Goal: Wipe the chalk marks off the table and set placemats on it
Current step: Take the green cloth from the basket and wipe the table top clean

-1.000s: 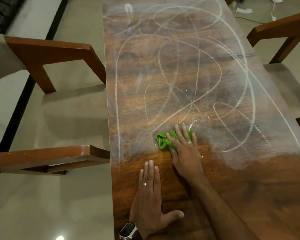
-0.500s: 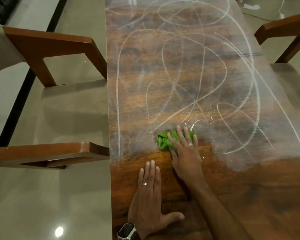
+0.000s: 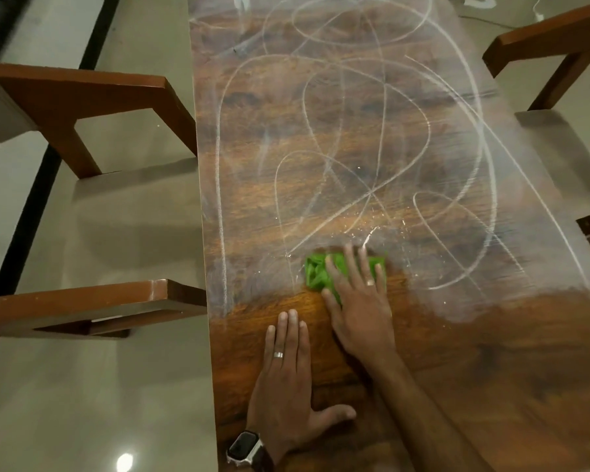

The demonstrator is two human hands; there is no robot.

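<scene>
A long wooden table (image 3: 491,369) runs away from me, its far part covered in looping white chalk marks (image 3: 365,137) and a hazy smear. The near strip of wood is free of chalk. My right hand (image 3: 358,301) lies flat with straight fingers on a crumpled green cloth (image 3: 315,274), pressing it to the table at the edge of the chalked area. My left hand (image 3: 286,379), with a ring and a wristwatch, rests flat on the clean wood close to the left table edge. No placemats are in view.
A wooden-armed chair (image 3: 92,107) with a pale seat stands along the table's left side, its near armrest (image 3: 92,301) close to the edge. Another chair (image 3: 552,46) stands on the right. Glossy floor tiles surround the table.
My right hand has slid the green cloth a little to the right along the chalk's edge. The view has shifted slightly. My left hand has stayed put.
</scene>
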